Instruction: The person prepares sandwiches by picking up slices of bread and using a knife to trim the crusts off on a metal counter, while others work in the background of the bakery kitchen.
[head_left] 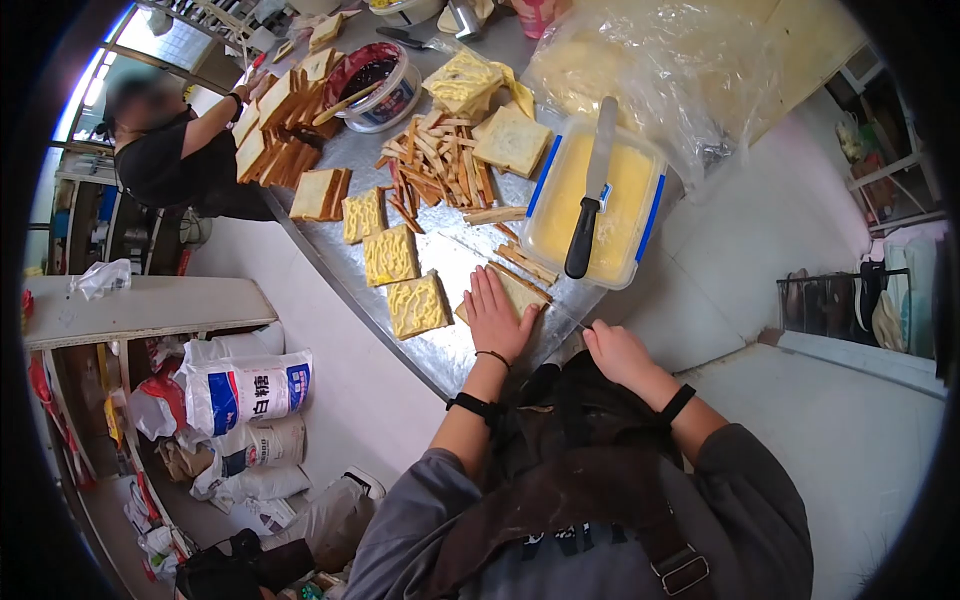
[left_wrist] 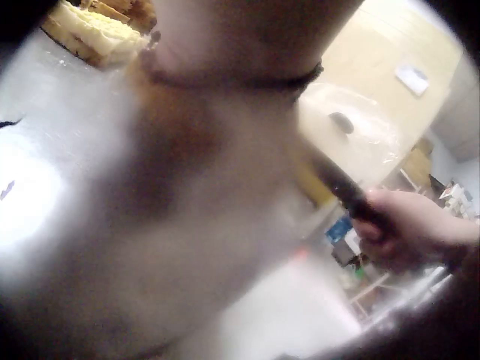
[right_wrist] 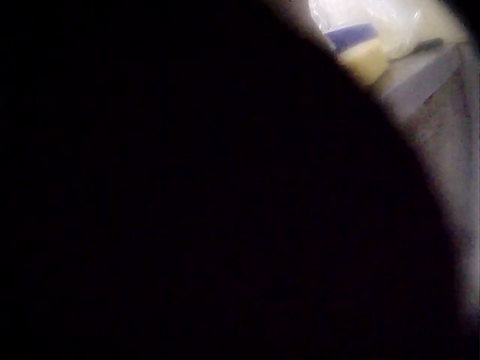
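My left hand lies flat with spread fingers on a bread slice near the table's front edge, pressing on its top. The right hand grips a knife by its dark handle, which shows in the left wrist view. Its thin blade points at the bread's right side. Cut crust strips lie just beyond the slice. Left of it sit bread squares striped with yellow cream. The right wrist view is mostly dark.
A blue-edged tub of yellow cream stands right, a black-handled spatula across it. Behind are a crust pile, a dark red jam tub, bread stacks and a plastic bag. Another person stands far left.
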